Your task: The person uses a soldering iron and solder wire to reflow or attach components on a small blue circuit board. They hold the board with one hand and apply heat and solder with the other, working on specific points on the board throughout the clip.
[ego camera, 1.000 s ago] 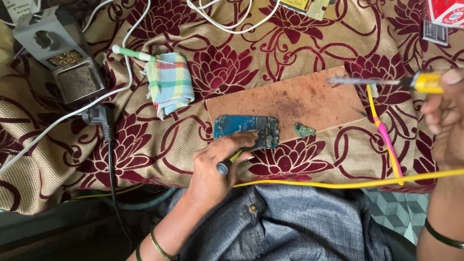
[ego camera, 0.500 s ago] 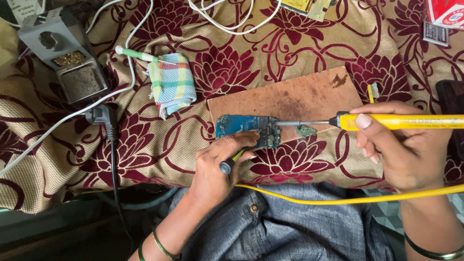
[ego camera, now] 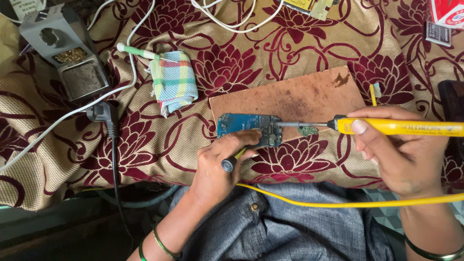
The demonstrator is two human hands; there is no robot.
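Observation:
A blue circuit board (ego camera: 246, 126) lies on the near edge of a brown wooden slab (ego camera: 299, 96). My left hand (ego camera: 220, 164) rests on the board's near side and grips a thin tool with a dark round end (ego camera: 228, 164). My right hand (ego camera: 401, 152) holds a yellow soldering iron (ego camera: 401, 127); its metal tip (ego camera: 285, 124) reaches the board's right end. A small green board piece (ego camera: 308, 130) lies just under the iron's shaft.
A grey soldering stand (ego camera: 65, 53) with sponge and brass wool sits top left. A folded checked cloth (ego camera: 174, 84) and a green-handled brush lie nearby. White cables cross the flowered fabric. The iron's yellow cord (ego camera: 338, 203) runs across my lap.
My right hand has brought the soldering iron down and left from the right edge, and its tip now meets the board. My left hand has stayed put.

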